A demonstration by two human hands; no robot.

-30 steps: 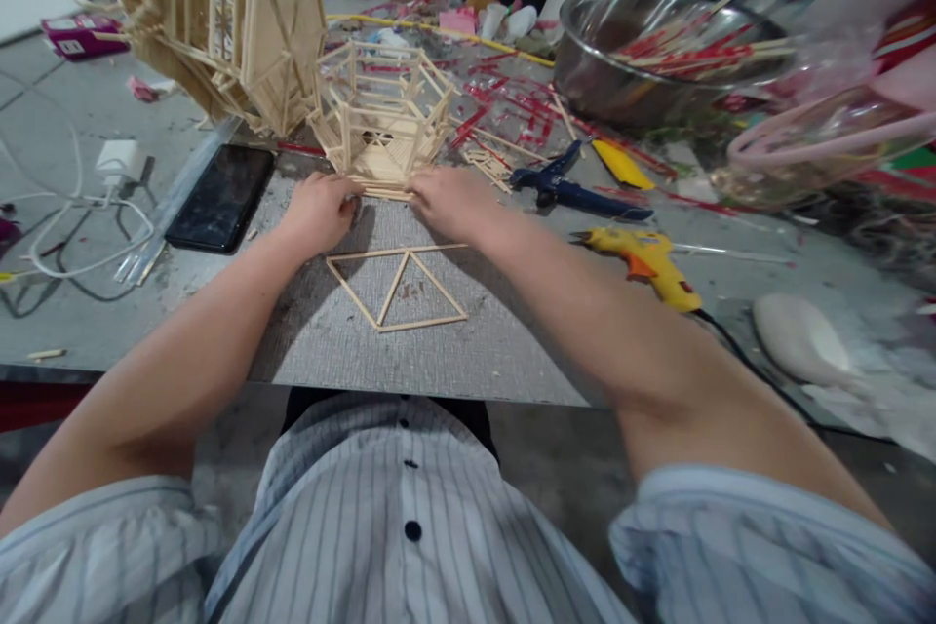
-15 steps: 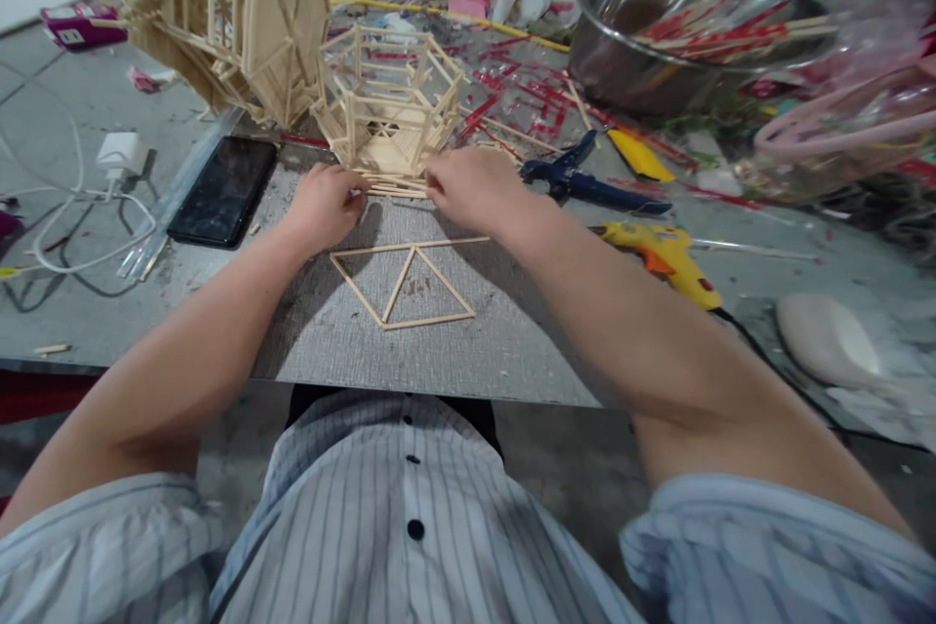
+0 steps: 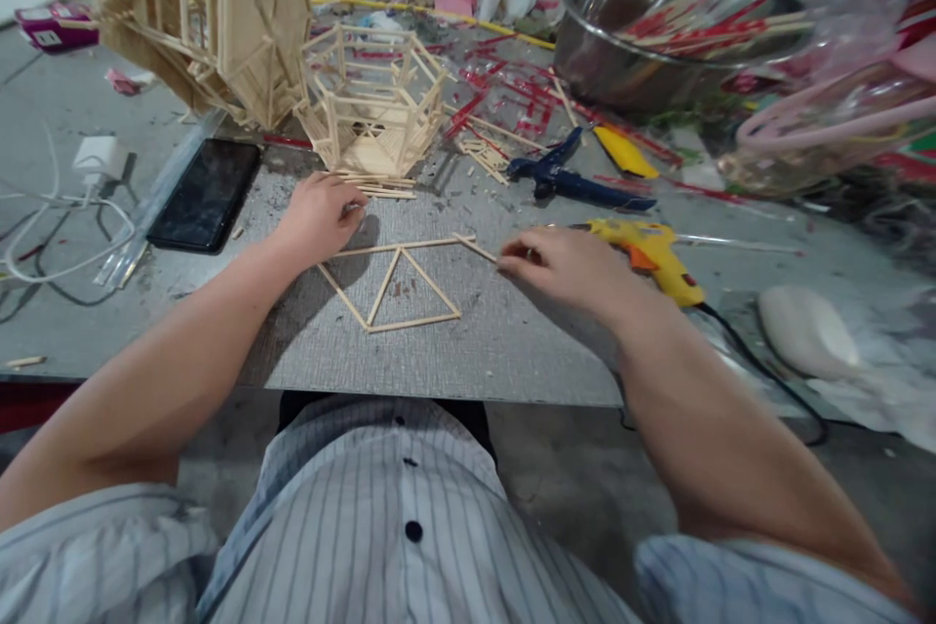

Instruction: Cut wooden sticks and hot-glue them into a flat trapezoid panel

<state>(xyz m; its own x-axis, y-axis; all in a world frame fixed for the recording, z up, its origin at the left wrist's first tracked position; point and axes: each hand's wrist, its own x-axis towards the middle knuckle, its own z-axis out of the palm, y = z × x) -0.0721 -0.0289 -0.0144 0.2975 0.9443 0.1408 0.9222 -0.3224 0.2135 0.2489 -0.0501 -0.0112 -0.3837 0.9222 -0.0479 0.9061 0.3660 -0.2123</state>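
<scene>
My right hand (image 3: 562, 265) pinches the near end of a short wooden stick (image 3: 478, 249). That stick's far tip is by the right end of a long stick (image 3: 431, 243) lying on the table. Below the long stick, several sticks form a flat frame (image 3: 413, 324) with a triangle inside. My left hand (image 3: 320, 217) rests at the left of a small pile of sticks (image 3: 387, 185), fingers curled; whether it holds something is hidden. Just behind the pile stands a small open stick framework (image 3: 372, 151).
A larger stick structure (image 3: 267, 39) stands back left, near a black phone (image 3: 205, 195) and a white charger (image 3: 98, 156). Blue pliers (image 3: 560, 177), a yellow glue gun (image 3: 647, 249) and a steel bowl (image 3: 606, 68) of red-marked sticks are on the right.
My right hand has left the stick pile and come right and nearer, carrying one short stick to the flat frame. My left hand stays by the pile, slightly nearer. The view has shifted a little.
</scene>
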